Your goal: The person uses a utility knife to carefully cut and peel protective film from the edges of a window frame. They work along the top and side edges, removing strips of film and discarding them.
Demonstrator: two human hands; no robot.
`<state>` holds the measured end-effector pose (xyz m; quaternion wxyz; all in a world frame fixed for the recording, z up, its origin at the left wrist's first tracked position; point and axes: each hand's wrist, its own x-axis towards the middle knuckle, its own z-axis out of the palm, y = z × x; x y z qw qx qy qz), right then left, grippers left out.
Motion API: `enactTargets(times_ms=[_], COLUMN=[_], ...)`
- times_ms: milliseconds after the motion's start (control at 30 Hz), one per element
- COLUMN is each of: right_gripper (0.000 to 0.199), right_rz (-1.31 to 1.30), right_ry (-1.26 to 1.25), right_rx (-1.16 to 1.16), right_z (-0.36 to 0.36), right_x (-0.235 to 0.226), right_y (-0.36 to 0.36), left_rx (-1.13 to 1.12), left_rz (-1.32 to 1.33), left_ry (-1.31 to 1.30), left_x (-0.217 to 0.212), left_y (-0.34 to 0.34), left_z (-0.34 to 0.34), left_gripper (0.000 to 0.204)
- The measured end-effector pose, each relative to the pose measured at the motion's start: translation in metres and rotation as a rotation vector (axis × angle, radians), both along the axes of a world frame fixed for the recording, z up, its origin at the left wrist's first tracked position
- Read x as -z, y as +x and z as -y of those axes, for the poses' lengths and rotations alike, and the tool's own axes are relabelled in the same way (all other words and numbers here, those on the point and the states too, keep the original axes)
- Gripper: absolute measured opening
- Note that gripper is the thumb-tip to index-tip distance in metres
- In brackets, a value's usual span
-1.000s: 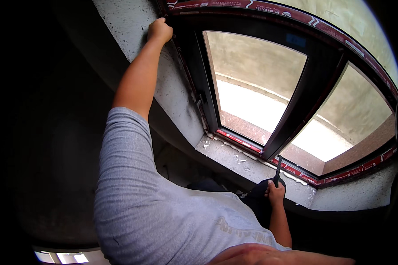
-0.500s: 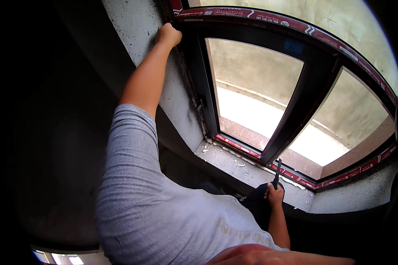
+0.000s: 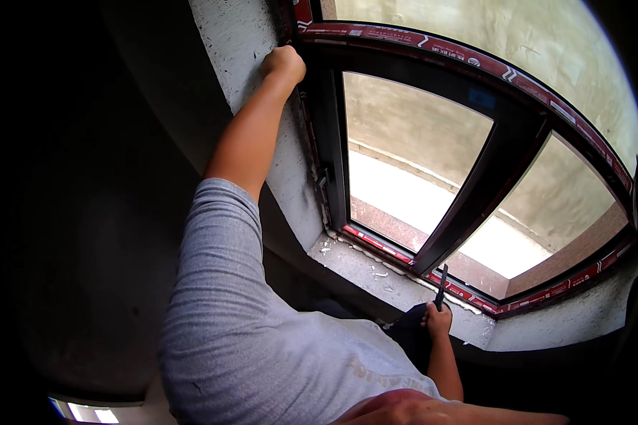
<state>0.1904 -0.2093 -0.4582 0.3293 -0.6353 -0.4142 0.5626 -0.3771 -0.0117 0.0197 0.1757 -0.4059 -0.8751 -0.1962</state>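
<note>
My left arm, in a grey short sleeve, is stretched up to the side of the dark window frame [image 3: 322,134]. There my left hand [image 3: 284,64] is closed in a fist against the joint between frame and wall, and anything inside its fingers is hidden. Lower down, close to my body, my right hand [image 3: 438,319] grips a slim black knife [image 3: 441,289]. Its narrow tip points up in front of the lower frame rail, which carries red printed film [image 3: 379,244]. Whether the tip touches the rail I cannot tell.
Pale foam [image 3: 455,300] runs along the bottom joint of the frame. White scraps [image 3: 381,273] lie on the rough concrete sill [image 3: 354,265]. A grey wall [image 3: 237,42] borders the window on the left. Glass panes [image 3: 418,134] show a pale ledge outside; the room is dark.
The view has shifted a little, so the window sits slightly differently in the picture. Both hands keep nearly the same places against the frame, and the knife stays in my right hand.
</note>
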Motion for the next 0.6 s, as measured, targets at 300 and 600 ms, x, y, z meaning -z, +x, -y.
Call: enactTargets(times_ms=[300,600], right_gripper=[0.023,0.025], right_rz=[-0.018,0.040], right_ry=[0.009,0.028], right_rx=[0.001,-0.005], right_z=[-0.005,-0.010], right_x=[-0.005,0.002], right_y=[0.000,-0.002], left_rx=[0.849,0.650], left_rz=[0.957,0.893], left_ry=[0.924,0.820], left_x=[0.066,0.278], left_y=[-0.026,0.050], left_z=[0.041,0.203], left_gripper=[0.014,0.035])
